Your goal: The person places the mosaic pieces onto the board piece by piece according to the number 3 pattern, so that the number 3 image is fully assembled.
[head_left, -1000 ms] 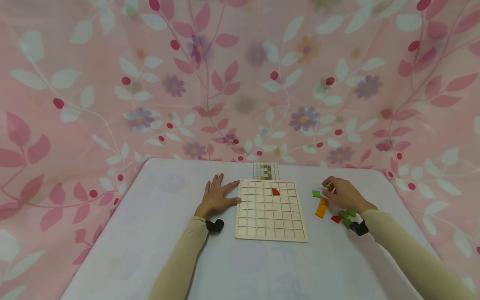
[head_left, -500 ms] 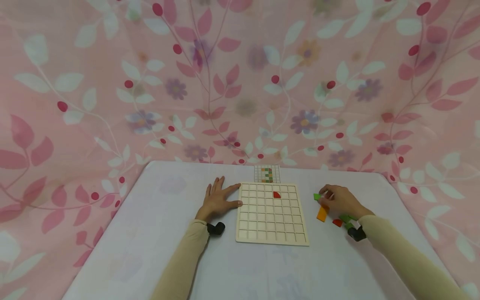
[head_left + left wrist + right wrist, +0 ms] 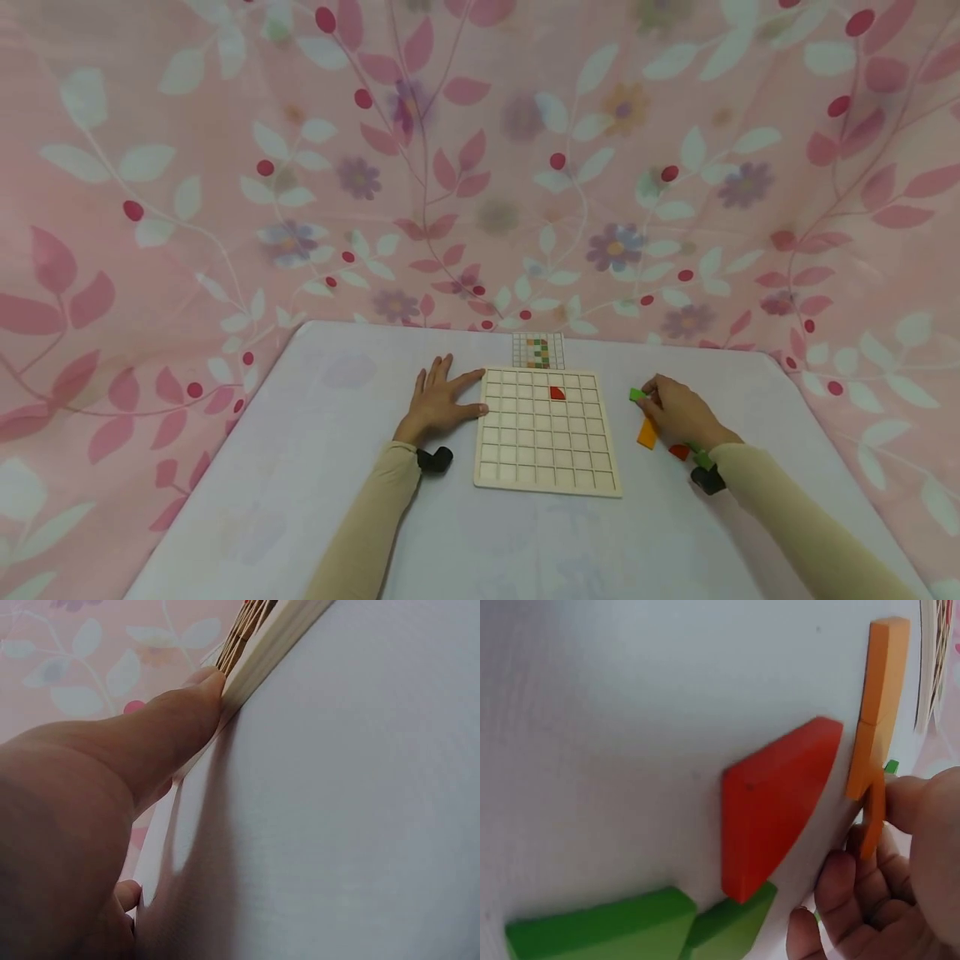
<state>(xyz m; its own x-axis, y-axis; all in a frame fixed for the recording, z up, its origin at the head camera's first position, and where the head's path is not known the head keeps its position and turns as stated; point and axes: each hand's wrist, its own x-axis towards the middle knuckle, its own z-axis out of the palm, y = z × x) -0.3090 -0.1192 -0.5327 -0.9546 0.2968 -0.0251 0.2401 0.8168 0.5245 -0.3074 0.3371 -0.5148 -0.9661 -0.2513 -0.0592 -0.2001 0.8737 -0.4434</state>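
A pale wooden grid board (image 3: 532,450) lies mid-table, with a red quarter-round tile (image 3: 557,392) in one upper cell. Spread along its left edge, my left hand (image 3: 442,408) has its thumb and index fingertip at the rim. The left wrist view shows that thumb (image 3: 176,724) against the board's side. Right of the board, my right hand (image 3: 684,413) pinches an orange tile (image 3: 874,817) between thumb and fingers, tilted beside other orange tiles (image 3: 886,671) on the table. A green tile (image 3: 637,394) lies just past the fingertips.
A small printed grid card (image 3: 538,351) with coloured squares sits behind the board. Another red tile (image 3: 780,802) and green tiles (image 3: 607,926) lie under and near my right wrist. A pink floral curtain (image 3: 480,167) hangs behind the table.
My right hand has come down from beside a farther green tile to the orange tiles, and now pinches one. The left hand stays at the board's edge. The head view has shifted slightly.
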